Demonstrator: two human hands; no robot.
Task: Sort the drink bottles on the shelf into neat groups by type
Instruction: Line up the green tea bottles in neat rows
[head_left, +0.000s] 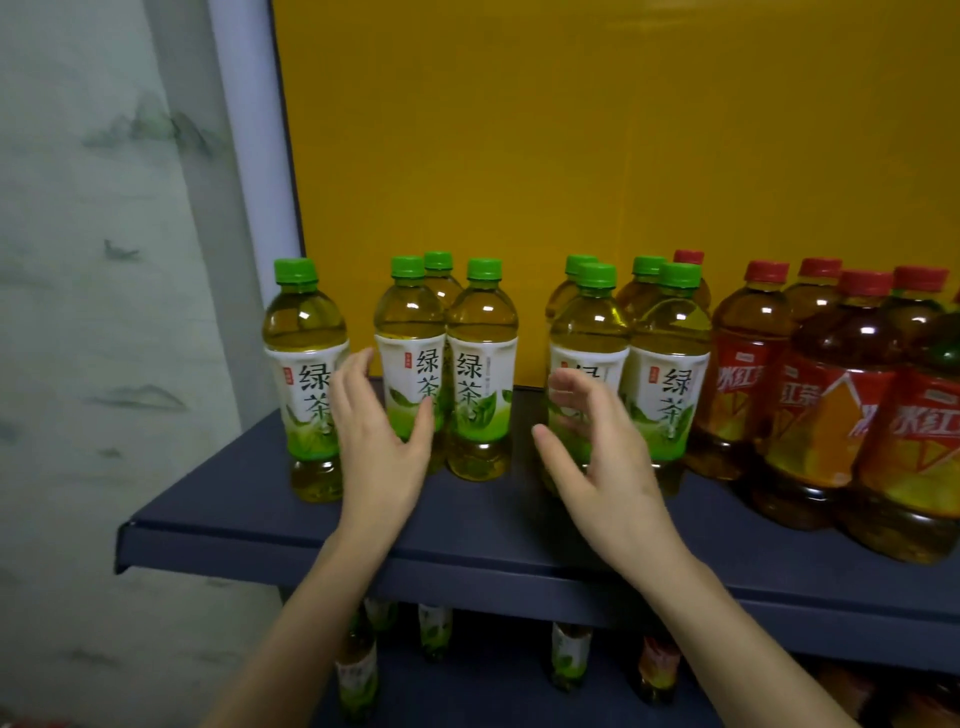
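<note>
With my left hand (382, 431) and right hand (597, 447) spread and empty before the green tea bottles (480, 364), which stand in 3 loose groups left of the red tea bottles (831, 395), I judge closing their gaps comes next.

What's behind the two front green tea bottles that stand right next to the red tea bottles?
Two more green-capped bottles stand behind that front pair, and one red cap pokes up at the back. Their labels and bases are covered, so nothing more shows.
</note>
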